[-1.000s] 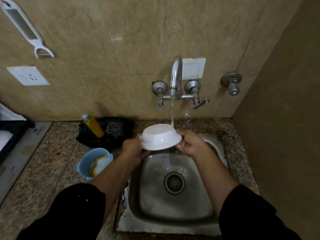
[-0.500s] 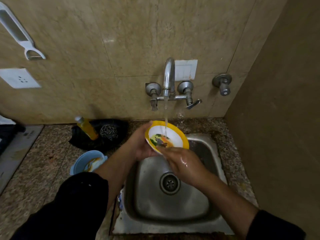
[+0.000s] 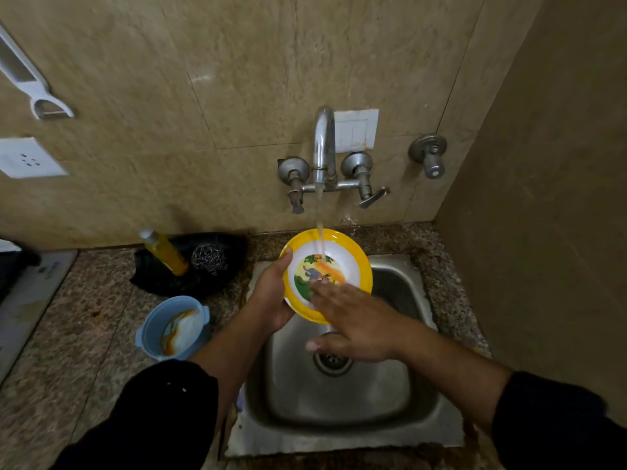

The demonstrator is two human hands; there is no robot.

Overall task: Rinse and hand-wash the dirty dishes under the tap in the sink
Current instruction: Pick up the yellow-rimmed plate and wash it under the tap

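A yellow-rimmed bowl (image 3: 353, 262) with a cartoon picture inside is tilted toward me over the steel sink (image 3: 400, 398). Water from the tap (image 3: 324, 144) runs into the bowl. My left hand (image 3: 271, 293) grips the bowl's left rim, thumb on the edge. My right hand (image 3: 353, 320) lies flat with straight fingers rubbing the inside of the bowl. A blue bowl (image 3: 152, 329) with orange and white residue sits on the counter to the left of the sink.
An orange dish-soap bottle (image 3: 164, 252) and a steel scrubber (image 3: 208, 257) rest on a black bag behind the blue bowl. A wall closes in on the right. A socket (image 3: 29, 159) and a hanging peeler (image 3: 37, 89) are on the left wall.
The bowl went from upside down, white underside up, to facing me under the stream. My right hand left the rim and now rubs the inside with flat fingers.
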